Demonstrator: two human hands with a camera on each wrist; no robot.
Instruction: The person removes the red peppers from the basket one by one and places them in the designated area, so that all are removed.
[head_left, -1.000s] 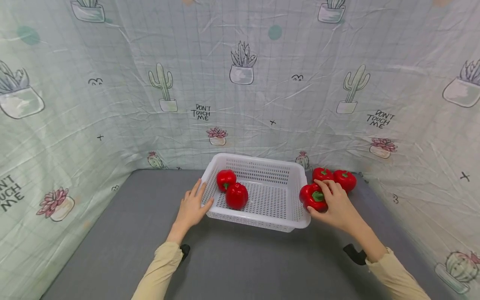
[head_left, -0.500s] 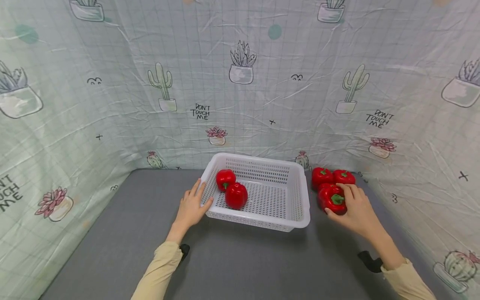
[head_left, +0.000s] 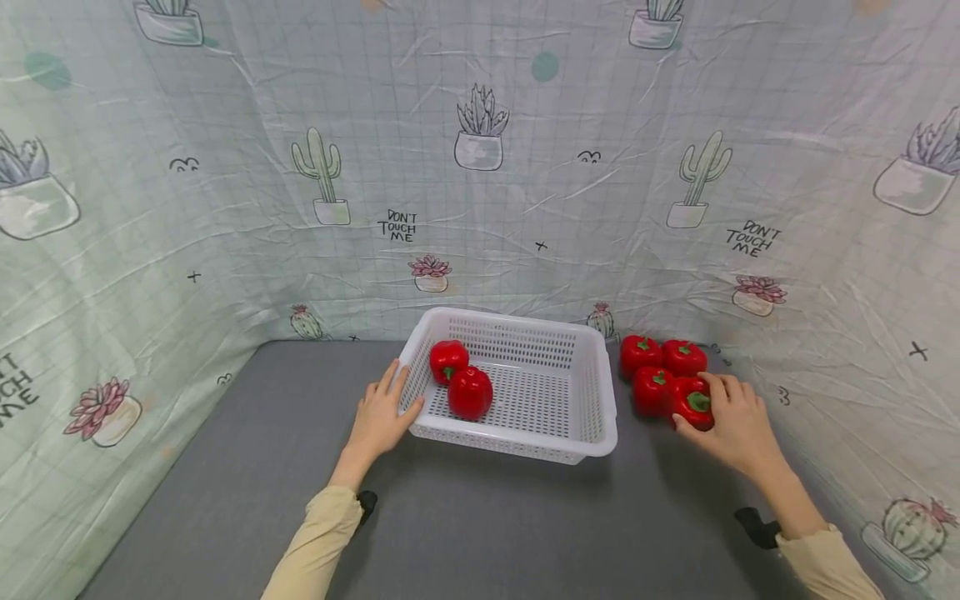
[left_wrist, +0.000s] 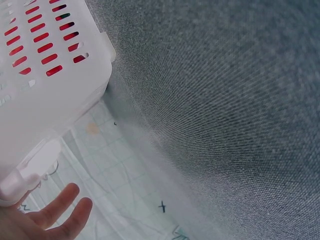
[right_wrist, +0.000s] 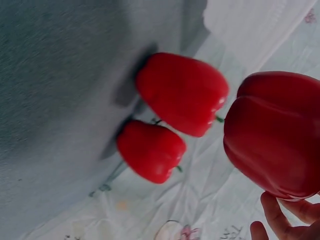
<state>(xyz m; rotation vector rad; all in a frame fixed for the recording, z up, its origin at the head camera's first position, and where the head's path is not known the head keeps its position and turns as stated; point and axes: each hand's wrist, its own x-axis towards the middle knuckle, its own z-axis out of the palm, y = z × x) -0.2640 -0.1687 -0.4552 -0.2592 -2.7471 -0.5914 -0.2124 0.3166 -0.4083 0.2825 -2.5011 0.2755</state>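
A white perforated basket (head_left: 525, 437) holds two red peppers, one (head_left: 449, 361) behind the other (head_left: 470, 393). My left hand (head_left: 377, 421) rests on the basket's left rim with fingers spread; the left wrist view shows its fingers (left_wrist: 60, 212) beside the basket wall (left_wrist: 55, 95). Right of the basket, my right hand (head_left: 738, 422) grips a red pepper (head_left: 691, 403) from its right side. That pepper (right_wrist: 280, 132) looks large in the right wrist view. Close by stand three more red peppers: one (head_left: 650, 392) just left of it, two (head_left: 640, 356) (head_left: 683, 357) behind.
The grey table (head_left: 480, 525) extends in front of the basket and to both sides. A patterned cloth (head_left: 540, 200) hangs behind the table and along its left and right sides.
My right hand has moved right, away from the basket, with the gripped pepper, and another pepper now shows between that pepper and the basket. My left hand stays on the rim.
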